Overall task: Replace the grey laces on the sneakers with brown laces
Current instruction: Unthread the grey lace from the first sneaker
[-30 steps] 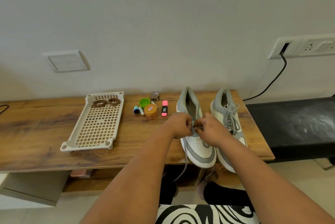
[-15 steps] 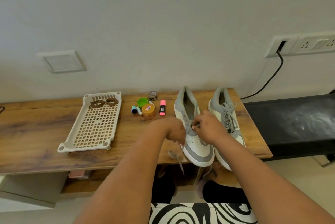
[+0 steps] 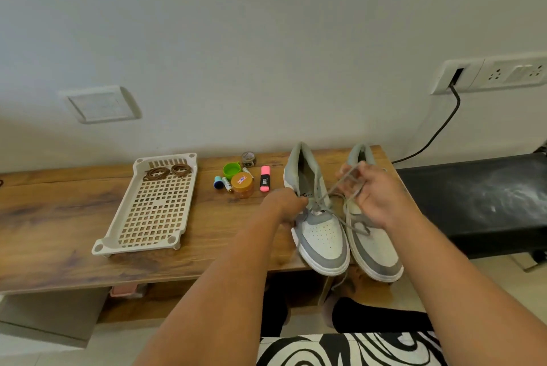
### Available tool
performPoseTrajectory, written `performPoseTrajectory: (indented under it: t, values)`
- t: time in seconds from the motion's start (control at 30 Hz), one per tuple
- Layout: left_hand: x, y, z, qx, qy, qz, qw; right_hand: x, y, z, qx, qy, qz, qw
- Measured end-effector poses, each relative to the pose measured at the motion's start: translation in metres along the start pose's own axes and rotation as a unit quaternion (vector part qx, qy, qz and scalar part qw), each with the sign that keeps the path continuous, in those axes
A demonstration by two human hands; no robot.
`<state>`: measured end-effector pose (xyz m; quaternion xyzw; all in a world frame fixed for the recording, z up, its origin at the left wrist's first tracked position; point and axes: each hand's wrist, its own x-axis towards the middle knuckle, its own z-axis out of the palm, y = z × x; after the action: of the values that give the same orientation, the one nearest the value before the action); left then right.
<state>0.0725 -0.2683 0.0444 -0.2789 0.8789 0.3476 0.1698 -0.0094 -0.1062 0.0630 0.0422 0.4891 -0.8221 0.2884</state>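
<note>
Light: bright and soft all over, like daylight; I cannot tell where it comes from.
Shadows: pale ones under the white tray (image 3: 154, 205) and beside the sneakers (image 3: 325, 235); dark under the wooden table (image 3: 59, 232).
Shine: a dull glow on the black bench top (image 3: 479, 199).
Blur: the right hand (image 3: 371, 196) and the grey lace (image 3: 340, 188) look smeared.
Bending: the table edge and wall sockets (image 3: 491, 72) curve near the sides.
Sharpness: small things in the middle look a bit soft.

Bare desk (image 3: 53, 217) left of tray (image 3: 154, 208)

sneakers (image 3: 321, 235): grey-white pair, side by side on table edge | grey lace (image 3: 340, 188): half pulled out | brown laces (image 3: 168, 171): coiled in tray
</note>
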Motion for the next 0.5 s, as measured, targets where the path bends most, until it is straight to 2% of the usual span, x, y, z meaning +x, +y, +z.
performPoseTrajectory:
  t: [0.03,0.07,0.1,0.13,0.17,0.2,0.23,0.27,0.33,0.4,0.43,0.5]
  values:
    - [0.000,-0.001,-0.001,0.007,-0.008,0.009,1.000,-0.001,-0.011,-0.004,0.121,-0.004,0.014,0.993]
    - [0.002,-0.002,-0.002,0.022,-0.015,0.020,0.999,-0.002,-0.018,-0.008,0.161,-0.001,0.021,0.987]
    - [0.002,-0.004,-0.002,0.042,-0.017,0.029,0.999,-0.003,-0.021,-0.010,0.121,0.010,0.022,0.992]
    - [0.003,-0.005,-0.002,0.049,-0.013,0.033,0.998,-0.003,-0.020,-0.011,0.001,0.019,0.010,1.000]
    - [0.004,-0.005,-0.001,0.041,-0.008,0.035,0.998,-0.004,-0.014,-0.012,-0.184,0.021,-0.019,0.983]
    - [0.004,-0.004,0.000,0.034,-0.005,0.035,0.999,-0.005,-0.007,-0.012,-0.376,0.011,-0.059,0.925]
    - [0.003,-0.004,0.000,0.033,-0.004,0.034,0.999,-0.004,0.003,-0.011,-0.524,-0.018,-0.110,0.844]
    - [0.003,-0.003,0.000,0.037,-0.006,0.035,0.999,-0.003,0.012,-0.010,-0.610,-0.061,-0.146,0.776]
    - [0.005,-0.004,0.000,0.047,-0.013,0.046,0.998,-0.003,0.027,-0.002,-0.695,-0.120,-0.167,0.689]
    - [0.004,-0.005,-0.002,0.016,-0.005,0.056,0.998,-0.001,0.040,0.004,-0.761,-0.136,-0.184,0.607]
    - [0.005,-0.007,-0.003,0.001,0.006,0.067,0.998,0.002,0.045,0.006,-0.774,-0.132,-0.185,0.591]
    - [0.005,-0.012,-0.005,-0.011,0.017,0.089,0.996,0.006,0.047,0.006,-0.761,-0.122,-0.167,0.615]
